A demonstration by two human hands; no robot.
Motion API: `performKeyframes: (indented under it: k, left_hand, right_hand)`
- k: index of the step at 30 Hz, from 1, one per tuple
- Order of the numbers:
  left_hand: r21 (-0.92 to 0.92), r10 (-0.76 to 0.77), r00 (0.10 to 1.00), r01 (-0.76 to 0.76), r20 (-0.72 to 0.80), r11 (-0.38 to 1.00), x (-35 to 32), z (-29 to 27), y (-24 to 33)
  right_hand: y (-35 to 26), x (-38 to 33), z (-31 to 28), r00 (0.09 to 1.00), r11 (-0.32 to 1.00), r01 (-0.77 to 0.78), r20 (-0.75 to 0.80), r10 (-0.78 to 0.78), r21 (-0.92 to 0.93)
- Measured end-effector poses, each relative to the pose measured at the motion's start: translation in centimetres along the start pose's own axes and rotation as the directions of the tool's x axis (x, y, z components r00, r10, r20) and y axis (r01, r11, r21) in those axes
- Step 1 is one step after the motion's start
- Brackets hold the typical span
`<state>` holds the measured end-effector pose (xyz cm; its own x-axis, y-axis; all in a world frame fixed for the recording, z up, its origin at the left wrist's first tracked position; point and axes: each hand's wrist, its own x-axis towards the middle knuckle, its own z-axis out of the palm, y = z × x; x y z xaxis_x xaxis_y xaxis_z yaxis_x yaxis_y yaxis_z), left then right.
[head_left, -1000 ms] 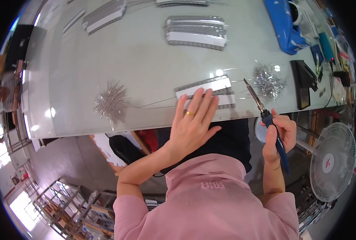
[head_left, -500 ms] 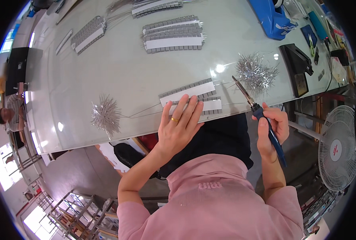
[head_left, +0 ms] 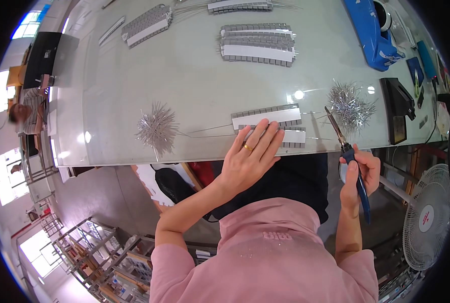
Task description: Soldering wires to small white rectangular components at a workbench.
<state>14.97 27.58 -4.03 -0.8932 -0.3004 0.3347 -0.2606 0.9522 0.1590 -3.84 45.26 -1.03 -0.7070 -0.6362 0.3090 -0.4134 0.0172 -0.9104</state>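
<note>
A: Flat grey-and-white segmented strips (head_left: 285, 115), posn.?
B: Nr. edge of pale, glossy tbl. (head_left: 194, 81), long axis approx. L–R; under L hand (head_left: 245, 159), fingers flat, unclenched. R hand (head_left: 370, 174), farther R, grips blue, pen-shaped soldering iron (head_left: 351, 156).

Good bright light in here, with the windows (head_left: 37, 251) off to the left burnt out to white, small hot spots of glare on the glossy bench (head_left: 194, 76), and straight edges bowing toward the view's black rim.
</note>
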Motion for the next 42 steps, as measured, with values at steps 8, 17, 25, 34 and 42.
performKeyframes:
  k: [8, 17, 25, 34, 42]
  left_hand:
    - [0.002, -0.004, 1.000, 0.004, 0.005, 1.000, 0.5, 0.0, 0.1]
    - [-0.008, 0.139, 0.982, -0.141, -0.130, 0.990, 0.1, -0.3, 0.2]
    - [0.029, 0.021, 0.994, -0.018, -0.106, 0.999, 3.3, -3.1, -0.3]
    - [-0.045, -0.040, 0.999, 0.042, 0.037, 0.998, 2.4, -1.6, 0.7]
    - [-0.004, 0.244, 0.968, -0.245, -0.056, 0.969, 0.6, -0.4, -0.5]
  right_hand:
    - [0.2, -0.2, 0.2, 1.000, 1.000, -0.016, -0.003, 0.016, -0.011]
    - [0.0, 0.4, 0.3, 0.999, 1.000, -0.013, -0.030, 0.014, 0.011]
    - [0.0, 0.5, -1.5, 0.992, 0.999, 0.033, -0.123, -0.031, 0.016]
    - [0.9, 0.1, -2.3, 0.992, 1.000, 0.009, -0.128, -0.008, 0.005]
    - [2.7, -0.5, -3.1, 0.978, 0.999, -0.001, -0.208, -0.008, -0.044]
